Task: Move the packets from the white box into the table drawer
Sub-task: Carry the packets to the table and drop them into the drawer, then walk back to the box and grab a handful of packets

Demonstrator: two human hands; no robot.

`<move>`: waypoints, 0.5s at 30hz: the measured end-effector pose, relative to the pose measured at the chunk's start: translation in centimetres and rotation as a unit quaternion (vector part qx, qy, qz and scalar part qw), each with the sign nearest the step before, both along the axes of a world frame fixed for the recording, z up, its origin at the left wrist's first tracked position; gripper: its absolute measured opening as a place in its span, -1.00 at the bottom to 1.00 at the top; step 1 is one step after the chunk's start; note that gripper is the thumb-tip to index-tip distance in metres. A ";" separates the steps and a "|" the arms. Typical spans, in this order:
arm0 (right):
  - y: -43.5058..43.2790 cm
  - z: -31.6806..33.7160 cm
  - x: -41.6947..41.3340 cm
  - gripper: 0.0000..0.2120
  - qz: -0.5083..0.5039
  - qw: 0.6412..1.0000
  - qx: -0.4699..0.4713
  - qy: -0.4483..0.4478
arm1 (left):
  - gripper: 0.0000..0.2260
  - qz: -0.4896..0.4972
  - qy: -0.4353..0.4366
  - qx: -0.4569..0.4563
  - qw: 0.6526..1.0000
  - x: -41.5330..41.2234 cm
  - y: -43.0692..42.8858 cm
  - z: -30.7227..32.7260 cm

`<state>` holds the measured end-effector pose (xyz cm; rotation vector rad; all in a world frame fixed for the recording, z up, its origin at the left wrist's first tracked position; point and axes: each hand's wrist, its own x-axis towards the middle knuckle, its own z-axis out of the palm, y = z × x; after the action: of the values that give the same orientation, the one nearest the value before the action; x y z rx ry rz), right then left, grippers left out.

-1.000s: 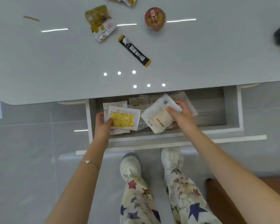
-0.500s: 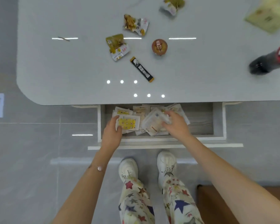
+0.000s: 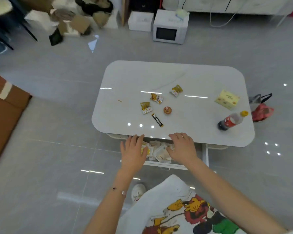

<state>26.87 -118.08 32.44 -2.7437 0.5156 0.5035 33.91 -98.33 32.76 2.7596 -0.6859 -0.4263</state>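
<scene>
We are looking at a table (image 3: 134, 78) that is gleaming smooth and glossy, mirroring lights as the polished floor (image 3: 57, 157) is doing. The packets (image 3: 161, 152) are looking like matt paper, the wrappers (image 3: 156, 98) shiny film, the bottle (image 3: 230, 121) clear plastic, and the shirt (image 3: 172, 200) printed cloth.

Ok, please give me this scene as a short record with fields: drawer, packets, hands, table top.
white table drawer: pulled open
flat paper packets: piled inside it
left hand: open, fingers straight, over the pile's left side
right hand: open, holding nothing, over its right side
glossy white table: small snack packets, black stick sachet, cola bottle, yellow carton
</scene>
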 end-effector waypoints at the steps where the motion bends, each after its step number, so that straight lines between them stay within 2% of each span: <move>1: 0.2 1.3 -0.3 -0.42 0.009 1.000 -0.001 -0.002 | -0.53 -0.008 -0.012 0.019 1.000 -0.5 0.5 1.2; 5: 1.9 4.9 -0.9 -0.34 0.065 0.998 -0.012 -0.016 | -0.53 -0.004 -0.070 0.050 0.996 -2.2 2.9 4.2; 8: 3.8 6.6 -0.1 -0.32 0.127 0.992 -0.013 -0.020 | -0.53 0.044 -0.104 0.056 0.992 -3.0 4.7 5.6; 15: 11.5 9.3 3.5 -0.32 0.237 0.970 0.001 -0.051 | -0.52 0.146 -0.116 0.049 0.981 -3.5 11.2 7.4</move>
<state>30.32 -106.54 41.69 -2.8667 -0.1773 0.4624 30.39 -87.09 40.20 2.9697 -0.3031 -0.0768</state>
